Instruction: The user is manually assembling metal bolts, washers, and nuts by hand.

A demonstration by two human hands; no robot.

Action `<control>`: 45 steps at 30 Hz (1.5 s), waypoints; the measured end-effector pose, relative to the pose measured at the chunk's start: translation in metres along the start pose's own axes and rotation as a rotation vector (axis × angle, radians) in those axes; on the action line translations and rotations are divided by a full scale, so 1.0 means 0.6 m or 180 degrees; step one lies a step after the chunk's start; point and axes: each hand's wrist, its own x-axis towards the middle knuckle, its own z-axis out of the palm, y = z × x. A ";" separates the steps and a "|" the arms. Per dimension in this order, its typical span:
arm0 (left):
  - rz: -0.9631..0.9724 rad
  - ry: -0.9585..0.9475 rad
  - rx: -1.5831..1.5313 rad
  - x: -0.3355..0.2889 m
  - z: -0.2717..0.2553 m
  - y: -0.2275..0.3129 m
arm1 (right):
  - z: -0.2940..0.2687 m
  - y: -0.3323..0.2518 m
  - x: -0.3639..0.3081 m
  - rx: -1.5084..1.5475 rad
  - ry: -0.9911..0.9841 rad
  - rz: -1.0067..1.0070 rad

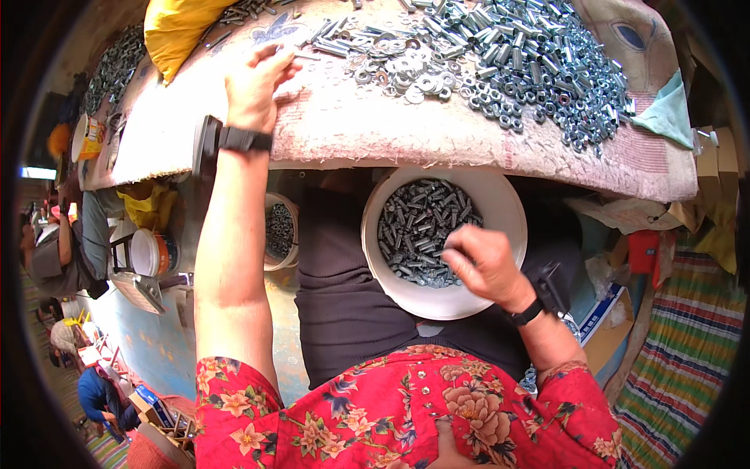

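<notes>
White bucket (500, 205), seen on the lap below the table edge, is part filled w/ grey bolts (418, 227). Right hand (486, 262) is lowered into it, fingers curled together over the bolts; grip can't be told. Left hand (254, 82) is laid on the cloth-covered table (437, 133), fingertips pinched near washers (402, 74) and nuts (547, 74). Smaller tub (280, 231) of bolts is noted at left.
</notes>
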 end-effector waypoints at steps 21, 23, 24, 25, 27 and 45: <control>0.0487 -0.0200 -0.1274 -0.027 -0.065 -0.050 | 0.077 0.071 0.399 -0.2478 0.0600 -0.0578; 0.0486 -0.0116 -0.1198 -0.029 -0.068 -0.051 | 0.078 0.070 0.402 -0.2569 0.0484 -0.0677; 0.0488 -0.0116 -0.1199 -0.030 -0.069 -0.051 | 0.077 0.070 0.402 -0.2279 0.0333 -0.0895; 0.0488 -0.0123 -0.1231 -0.032 -0.071 -0.050 | 0.076 0.068 0.403 -0.1982 0.0179 -0.1118; 0.0479 -0.0120 -0.1271 -0.030 -0.073 -0.054 | 0.045 0.062 0.408 -0.1144 0.0259 -0.1390; 0.0599 -0.0083 -0.1147 -0.034 -0.061 -0.049 | -0.096 0.080 0.421 -0.1429 0.1321 -0.0077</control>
